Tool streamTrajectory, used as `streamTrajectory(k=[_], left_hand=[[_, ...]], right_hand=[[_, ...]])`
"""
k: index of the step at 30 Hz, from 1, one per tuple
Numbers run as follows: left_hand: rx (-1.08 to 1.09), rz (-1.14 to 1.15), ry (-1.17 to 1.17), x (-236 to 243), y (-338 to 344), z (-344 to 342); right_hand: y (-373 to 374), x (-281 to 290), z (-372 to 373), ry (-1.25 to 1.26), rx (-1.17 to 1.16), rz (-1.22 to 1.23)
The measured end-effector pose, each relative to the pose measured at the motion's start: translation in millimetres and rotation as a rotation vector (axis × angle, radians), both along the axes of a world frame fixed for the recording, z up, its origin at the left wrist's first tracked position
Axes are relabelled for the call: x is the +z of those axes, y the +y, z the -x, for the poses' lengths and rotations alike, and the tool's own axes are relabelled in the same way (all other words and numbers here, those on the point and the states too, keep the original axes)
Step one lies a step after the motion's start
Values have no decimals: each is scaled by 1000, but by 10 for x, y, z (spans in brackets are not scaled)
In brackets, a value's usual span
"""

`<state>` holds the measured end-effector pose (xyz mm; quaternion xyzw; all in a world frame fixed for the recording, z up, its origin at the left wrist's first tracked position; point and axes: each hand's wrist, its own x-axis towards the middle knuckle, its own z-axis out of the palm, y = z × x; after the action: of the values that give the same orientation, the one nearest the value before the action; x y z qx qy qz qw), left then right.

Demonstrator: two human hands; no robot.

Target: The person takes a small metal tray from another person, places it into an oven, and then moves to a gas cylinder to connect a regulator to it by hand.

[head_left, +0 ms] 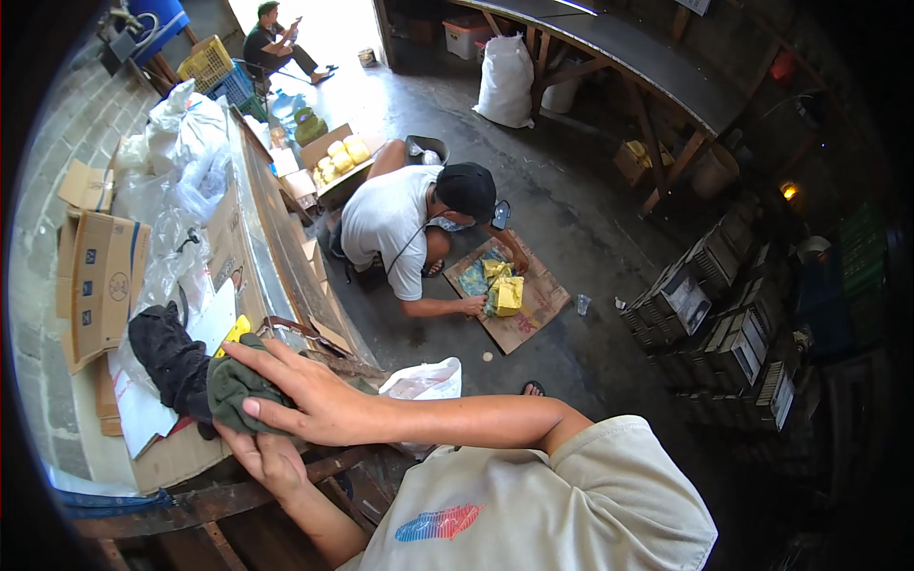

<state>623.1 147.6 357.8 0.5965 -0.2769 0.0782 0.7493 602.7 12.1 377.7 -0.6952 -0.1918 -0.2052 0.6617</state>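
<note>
Grip: right hand (319, 400) over, left hand (267, 457) under, both gripping green cloth (243, 398). Open carton (315, 149) by crouching co-worker (388, 214) holds yellow blocks (339, 160); white sack (506, 81), contents hidden.

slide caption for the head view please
Both hands hold a dark green cloth while a co-worker crouches at a cardboard sheet bearing yellow items.

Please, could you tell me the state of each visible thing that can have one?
Dark green cloth: bunched, held between left hand and right hand
Black cloth: crumpled
Box of yellow pieces: open
White sack: upright, bulging
Cardboard sheet: lying flat
Orange light: lit
</note>
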Motion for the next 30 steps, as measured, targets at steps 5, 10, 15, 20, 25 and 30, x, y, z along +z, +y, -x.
streamTrajectory(k=[5,10,15,20,25,30], left_hand=[[199,-87,-117,-112,-52,-71],[585,-277,-254,-55,155,-279],[843,-285,-249,184,520,-640],[1130,-726,-456,302,883,-1114],[1211,-1233,-405,136,745,-1071],[569,-912,-510,-97,-64,-399]], right_hand=[[174,-51,-67,13,-74,-40],[388,-93,-108,-40,-72,-144],[397,-162,-90,-128,37,-100],[-50,-681,206,158,112,9],[-729,-1491,849,552,-225,161],[-1001,-2170,1929,884,-453,427]])
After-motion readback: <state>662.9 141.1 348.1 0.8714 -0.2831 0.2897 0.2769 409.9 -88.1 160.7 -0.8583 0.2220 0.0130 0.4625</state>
